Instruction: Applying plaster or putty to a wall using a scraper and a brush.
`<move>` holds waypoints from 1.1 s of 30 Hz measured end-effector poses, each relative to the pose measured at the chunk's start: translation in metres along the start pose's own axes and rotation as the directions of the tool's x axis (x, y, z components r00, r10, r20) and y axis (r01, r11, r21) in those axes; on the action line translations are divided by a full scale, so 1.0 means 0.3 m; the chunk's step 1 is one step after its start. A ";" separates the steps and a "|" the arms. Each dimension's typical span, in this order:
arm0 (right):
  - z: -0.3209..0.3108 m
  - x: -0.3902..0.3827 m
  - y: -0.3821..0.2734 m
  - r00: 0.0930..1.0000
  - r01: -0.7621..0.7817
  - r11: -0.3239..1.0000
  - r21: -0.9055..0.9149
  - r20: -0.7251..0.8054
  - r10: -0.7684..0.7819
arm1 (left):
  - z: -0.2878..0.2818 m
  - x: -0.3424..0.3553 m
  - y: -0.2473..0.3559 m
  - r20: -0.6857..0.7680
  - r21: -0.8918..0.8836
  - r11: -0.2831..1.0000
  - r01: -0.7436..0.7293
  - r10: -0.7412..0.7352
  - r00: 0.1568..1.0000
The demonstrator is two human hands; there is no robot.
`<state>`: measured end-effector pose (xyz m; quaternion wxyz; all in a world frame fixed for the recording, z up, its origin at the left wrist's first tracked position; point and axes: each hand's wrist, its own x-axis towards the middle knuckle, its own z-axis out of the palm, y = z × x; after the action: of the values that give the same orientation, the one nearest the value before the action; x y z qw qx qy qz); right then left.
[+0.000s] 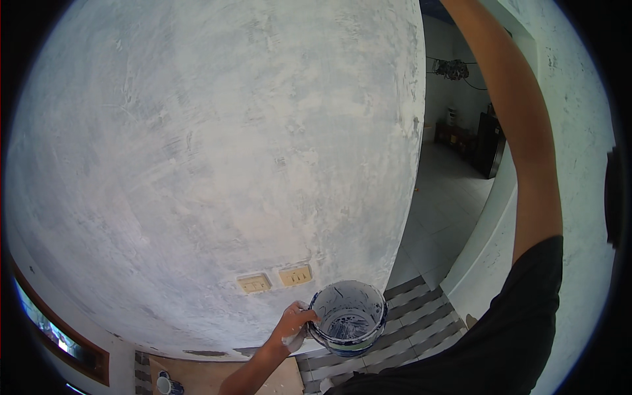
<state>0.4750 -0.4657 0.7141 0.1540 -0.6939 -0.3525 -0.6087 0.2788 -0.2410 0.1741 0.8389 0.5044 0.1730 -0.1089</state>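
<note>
White-smeared bucket (349,297): likely light, stiff, slick; best held where our left hand (291,325) grips its rim; right hand unseen.

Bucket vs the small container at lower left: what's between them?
Head view: the left hand on the bucket rim, then the left forearm, then tan board up to the container.

Cut off at the top right: bare right arm (526,125), right hand out of sight. Cut off at the bottom: bare left forearm (251,370). Too small to tell, upper right: tangled grey bundle (451,70). Cut by the right rim: long black thing (613,197).
</note>
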 end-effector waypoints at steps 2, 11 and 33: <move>0.009 -0.011 0.051 0.994 0.073 0.976 0.203 0.067 -0.088 | -0.006 0.006 -0.007 -0.013 0.018 1.000 0.019 -0.019 1.000; 0.042 0.159 0.038 0.977 0.125 0.991 0.037 -0.180 -0.117 | -0.018 0.012 -0.007 0.007 0.036 0.999 0.041 -0.041 0.999; 0.139 0.217 -0.043 0.970 0.193 0.979 0.070 -0.160 -0.180 | -0.014 0.003 -0.004 -0.019 0.080 0.993 0.084 -0.083 0.996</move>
<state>0.4976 -0.4103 0.7645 0.1519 -0.6017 -0.4289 -0.6565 0.2784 -0.2378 0.1708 0.8113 0.5308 0.1959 -0.1468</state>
